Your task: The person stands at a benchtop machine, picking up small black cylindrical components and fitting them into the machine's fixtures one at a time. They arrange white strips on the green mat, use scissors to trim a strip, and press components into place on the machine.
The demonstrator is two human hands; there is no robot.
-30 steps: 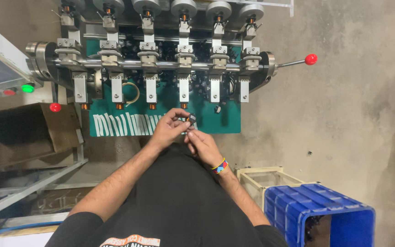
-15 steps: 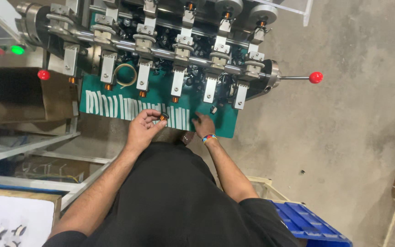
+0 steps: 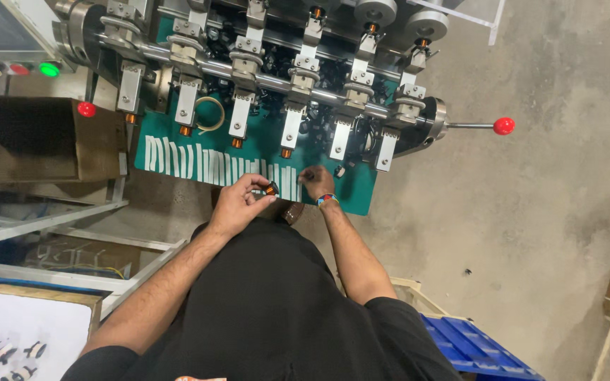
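A grey concrete floor (image 3: 552, 233) is seen around a green bench (image 3: 210, 159) fixed below a multi-station winding machine (image 3: 277, 70). A small copper-wound coil (image 3: 270, 189) is pinched between the thumb and fingers of the left hand (image 3: 238, 201), held just above the bench's near edge. The right hand (image 3: 317, 182) is laid on the green surface just beside it, fingers curled downward; whether anything is gripped cannot be told. A coloured band is worn at the right wrist. A row of white strips (image 3: 206, 164) is stuck along the bench beside the left hand. Further out, a red-knobbed lever (image 3: 503, 126) is seen on the right, a blue crate (image 3: 474, 349) below.
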